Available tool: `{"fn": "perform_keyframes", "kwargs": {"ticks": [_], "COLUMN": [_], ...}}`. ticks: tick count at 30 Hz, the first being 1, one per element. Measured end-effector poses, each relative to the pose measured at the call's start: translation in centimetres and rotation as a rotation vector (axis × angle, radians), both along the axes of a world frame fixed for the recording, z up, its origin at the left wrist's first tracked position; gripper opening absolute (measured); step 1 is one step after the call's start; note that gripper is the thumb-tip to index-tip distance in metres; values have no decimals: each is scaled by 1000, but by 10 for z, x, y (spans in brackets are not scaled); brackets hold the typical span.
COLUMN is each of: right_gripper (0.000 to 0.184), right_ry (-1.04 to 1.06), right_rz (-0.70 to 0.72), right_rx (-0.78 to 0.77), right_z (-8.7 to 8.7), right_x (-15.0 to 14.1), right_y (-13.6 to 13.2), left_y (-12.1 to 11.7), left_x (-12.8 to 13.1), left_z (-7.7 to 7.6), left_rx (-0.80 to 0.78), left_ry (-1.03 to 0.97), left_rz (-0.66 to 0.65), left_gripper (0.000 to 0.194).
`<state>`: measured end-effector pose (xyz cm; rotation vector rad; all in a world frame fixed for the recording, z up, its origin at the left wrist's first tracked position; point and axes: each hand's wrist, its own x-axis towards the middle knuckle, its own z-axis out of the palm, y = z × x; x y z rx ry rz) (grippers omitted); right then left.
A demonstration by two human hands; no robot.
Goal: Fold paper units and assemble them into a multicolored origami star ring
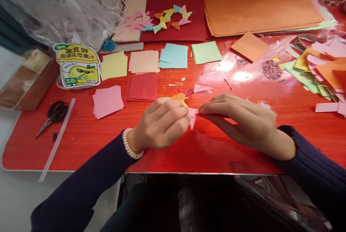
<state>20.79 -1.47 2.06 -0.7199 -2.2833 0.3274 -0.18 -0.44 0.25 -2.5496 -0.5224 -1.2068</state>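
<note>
Bent over a red tabletop (211, 156), a person in dark knit sleeves works small folded papers with both bare hands. The left hand (163, 122), a beaded-looking band (129, 145) at its wrist, curls its fingers inward, back turned up, pinching a pink folded paper (192, 116). The right hand (240, 124) reaches in opposite, fingers extended and close together, pinching a red paper (212, 115) against the thumb, its tip meeting the pink one between the hands. Both forearms slant in across the table's front edge.

Red surface shows between the hands and that edge. Just beyond the knuckles lie more folded pieces, orange (178, 97) and pale pink (202, 88) among them; a red paper stack (143, 87) sits near the left hand. Farther left, scissors (55, 115) lie beside a translucent strip (58, 138) that overhangs the edge. A loose paper pile (325, 70) bounds the right side, well apart from the right hand.
</note>
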Motion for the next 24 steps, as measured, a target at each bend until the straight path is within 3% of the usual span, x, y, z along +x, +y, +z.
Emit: {"fn": "perform_keyframes", "kwargs": {"ticks": [4,8,15,21,24], "right_gripper": [10,12,11,6,6], "right_ry": [40,77,435,749,676], "right_rz": [-22,-65,-74,-166,-170], "right_rx": [-83,-276,-687,-690,-703], "right_z": [4,4,9,15,19], "right_x": [0,1,0,-1,3], "right_y": [-1,0,1,7,8], "left_y": [-1,-2,-6,-4,-3], "left_x": [2,6,11,15,15], "left_z": [-1,1,7,12,12], "left_rx": [-278,-539,-956,-1184,-1258], "left_ry": [-58,-198,-501,-671,-653], "left_rz": [-26,-53,24,-31,-76], "left_gripper": [15,12,11,10,8]}}
